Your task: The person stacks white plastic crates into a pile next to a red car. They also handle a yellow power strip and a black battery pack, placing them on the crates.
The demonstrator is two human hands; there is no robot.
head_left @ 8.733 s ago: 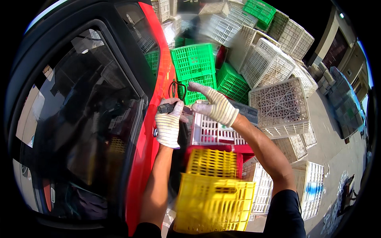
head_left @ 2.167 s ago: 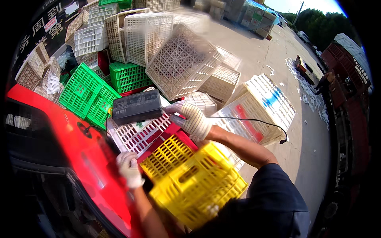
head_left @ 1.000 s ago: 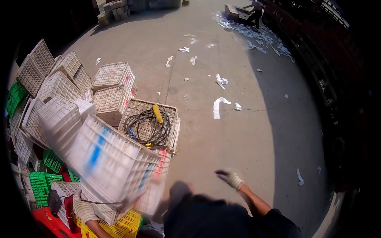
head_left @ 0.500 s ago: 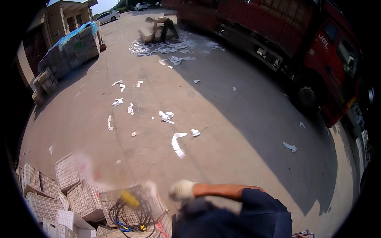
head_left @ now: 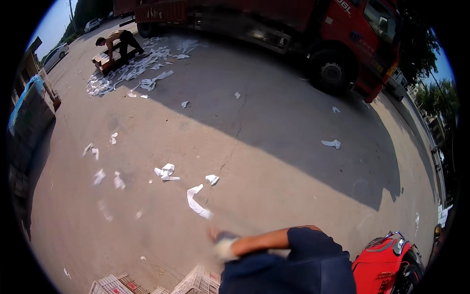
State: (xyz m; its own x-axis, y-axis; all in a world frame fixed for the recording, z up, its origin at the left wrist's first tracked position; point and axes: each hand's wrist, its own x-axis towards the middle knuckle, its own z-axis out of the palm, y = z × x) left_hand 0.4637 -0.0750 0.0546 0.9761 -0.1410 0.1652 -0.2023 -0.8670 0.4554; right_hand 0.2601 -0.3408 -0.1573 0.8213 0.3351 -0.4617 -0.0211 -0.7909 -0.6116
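My gloved right hand (head_left: 226, 245) is low in the middle, in front of my dark-clothed body, its fingers smeared by motion. I cannot make out whether it holds anything. My left hand is out of view. Pale plastic crates (head_left: 196, 281) peek in at the bottom edge, left of my body. A red scooter (head_left: 378, 267) is at the lower right, beside my right shoulder. White paper scraps (head_left: 196, 201) lie scattered on the concrete ahead of my hand.
A red truck (head_left: 367, 59) spans the upper right, its shadow across the concrete. A person (head_left: 125, 44) bends over a low box (head_left: 102, 60) beside a heap of paper (head_left: 100, 85). A blue-covered stack (head_left: 29, 103) stands at the left, with parked cars (head_left: 56, 55) behind.
The view has swung right, away from the crate pile, bringing the red scooter further into view. My left hand, seen earlier at the crates, has left view. My right hand remains low and blurred.
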